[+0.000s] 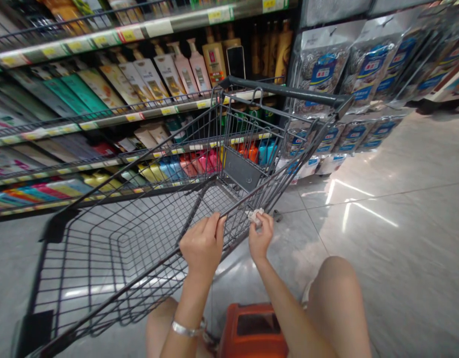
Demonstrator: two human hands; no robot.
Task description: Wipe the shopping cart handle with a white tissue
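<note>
Cart: Hand Positions and Surroundings

1. Left hand. The fingers are curled over the near top rail of the cart and grip it. The back of the hand faces up. A silver bracelet encircles the wrist.

2. Right hand. The thumb and fingers pinch a crumpled white wad. The wad is located at the near side of the cart, close to the rail. Whether it touches the metal cannot be determined from this view.

3. Cart. The wire basket stands on the grey tiled floor, directly in front of the person, between the knees and the shelves. Its handle is at the far right; the opposite end extends to the lower left. A dark-screened device stands upright just above the left end of the handle; its support cannot be identified.

4. Surroundings. Rows of bottles fill the shelves behind the cart. Scourer packs hang to the right of the bottles, partly behind the handle. An orange box is positioned between the person's legs, below the forearms; the right forearm covers part of it.
</note>
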